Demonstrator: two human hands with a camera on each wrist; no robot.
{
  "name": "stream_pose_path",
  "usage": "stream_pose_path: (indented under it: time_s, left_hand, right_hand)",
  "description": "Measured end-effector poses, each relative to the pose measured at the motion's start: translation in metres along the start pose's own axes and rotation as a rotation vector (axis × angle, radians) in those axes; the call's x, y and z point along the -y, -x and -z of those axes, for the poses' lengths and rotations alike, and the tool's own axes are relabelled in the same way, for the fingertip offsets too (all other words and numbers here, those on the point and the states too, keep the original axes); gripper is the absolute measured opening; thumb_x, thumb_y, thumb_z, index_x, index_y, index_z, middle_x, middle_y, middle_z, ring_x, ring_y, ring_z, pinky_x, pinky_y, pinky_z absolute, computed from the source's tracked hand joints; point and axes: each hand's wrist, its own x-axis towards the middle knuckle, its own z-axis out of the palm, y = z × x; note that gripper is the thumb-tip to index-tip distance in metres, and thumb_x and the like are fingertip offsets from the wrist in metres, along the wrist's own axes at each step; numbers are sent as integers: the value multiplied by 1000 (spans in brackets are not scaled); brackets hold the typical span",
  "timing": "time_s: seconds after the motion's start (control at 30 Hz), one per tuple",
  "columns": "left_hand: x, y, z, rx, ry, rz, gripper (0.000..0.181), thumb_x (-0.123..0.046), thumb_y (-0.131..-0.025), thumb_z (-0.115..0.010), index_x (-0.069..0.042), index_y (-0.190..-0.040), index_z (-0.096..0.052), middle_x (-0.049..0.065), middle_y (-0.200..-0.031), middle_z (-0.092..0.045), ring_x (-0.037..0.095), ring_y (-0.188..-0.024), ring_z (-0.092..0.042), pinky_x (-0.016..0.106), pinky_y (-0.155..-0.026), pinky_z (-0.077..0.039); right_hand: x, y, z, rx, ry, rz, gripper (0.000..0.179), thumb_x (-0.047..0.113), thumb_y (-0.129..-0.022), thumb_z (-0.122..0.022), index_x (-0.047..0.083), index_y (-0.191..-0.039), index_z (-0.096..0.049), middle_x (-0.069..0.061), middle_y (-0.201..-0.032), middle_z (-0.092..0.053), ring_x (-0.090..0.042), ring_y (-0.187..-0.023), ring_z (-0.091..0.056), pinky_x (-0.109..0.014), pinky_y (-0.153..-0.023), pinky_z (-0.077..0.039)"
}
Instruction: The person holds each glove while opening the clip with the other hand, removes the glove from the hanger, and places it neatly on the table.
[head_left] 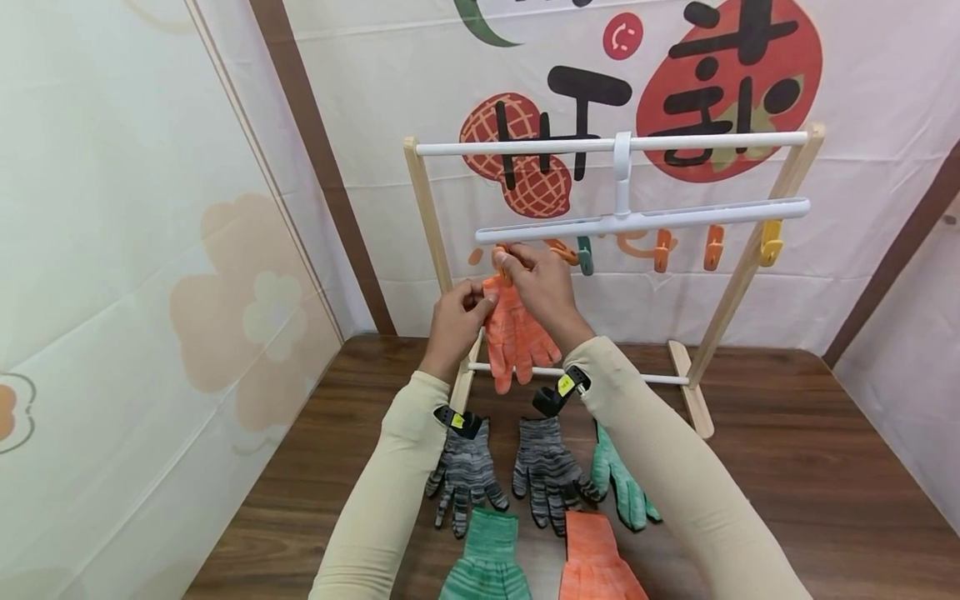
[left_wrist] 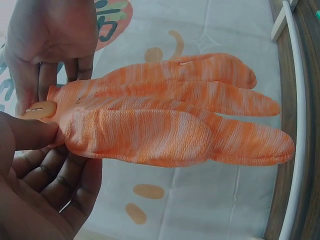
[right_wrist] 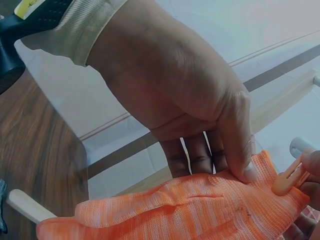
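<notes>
An orange knit glove [head_left: 517, 333] hangs fingers-down below the left end of a white hanger [head_left: 547, 227]. My left hand [head_left: 453, 325] pinches the left side of its cuff between thumb and fingers. At the top of the cuff, my right hand [head_left: 551, 287] pinches an orange clip [left_wrist: 40, 110]. The clip sits over the cuff edge in both wrist views. In the right wrist view, the left hand [right_wrist: 175, 75] reaches in from above with its thumb on the glove [right_wrist: 200, 205], while only some right-hand fingertips [right_wrist: 312, 162] show at the edge.
A wooden rack [head_left: 427, 208] with a white top bar [head_left: 525, 148] carries the hanger. Teal [head_left: 585, 256], orange [head_left: 662, 250] and yellow clips [head_left: 771, 242] hang along it. Grey [head_left: 467, 471], green [head_left: 491, 554] and orange gloves [head_left: 596, 558] lie on the brown table [head_left: 787, 467].
</notes>
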Motion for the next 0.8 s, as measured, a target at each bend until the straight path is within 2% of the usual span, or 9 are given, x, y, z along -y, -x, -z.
stream_pose_path:
  time_s: [0.1, 0.3, 0.53, 0.8]
  left_hand:
    - [-1, 2, -1, -2, 25, 6, 12, -10, -99, -67, 1, -102, -69, 3, -76, -61, 10, -66, -54, 24, -62, -46]
    - [-4, 8, -1, -11, 78, 43, 13, -9, -99, -66, 3, -101, -69, 3, -75, -61, 10, -66, -57, 24, -63, -50]
    - [-5, 15, 0, -26, 110, 55, 11, -7, -99, -65, 3, -97, -67, 4, -76, -62, 10, -69, -60, 25, -65, -53]
    - [-5, 22, 3, -40, 101, 63, 11, -6, -98, -66, 5, -98, -67, 8, -77, -63, 12, -68, -58, 25, -65, -50]
  right_hand:
    - [0, 0, 0, -1, -6, -4, 28, 32, -102, -64, 12, -116, -77, -7, -93, -73, -18, -82, -61, -35, -72, -47]
    - [-2, 0, 0, -5, -9, -5, 33, 33, -102, -64, 11, -124, -74, -5, -97, -75, -16, -83, -63, -34, -74, -49]
    - [-2, 1, 0, -11, -18, -4, 28, 33, -101, -65, 13, -116, -77, -4, -87, -70, -18, -77, -55, -32, -68, -44]
    - [-1, 1, -1, -23, -2, -37, 32, 33, -101, -66, 13, -123, -75, -2, -98, -75, -15, -85, -60, -32, -74, -48]
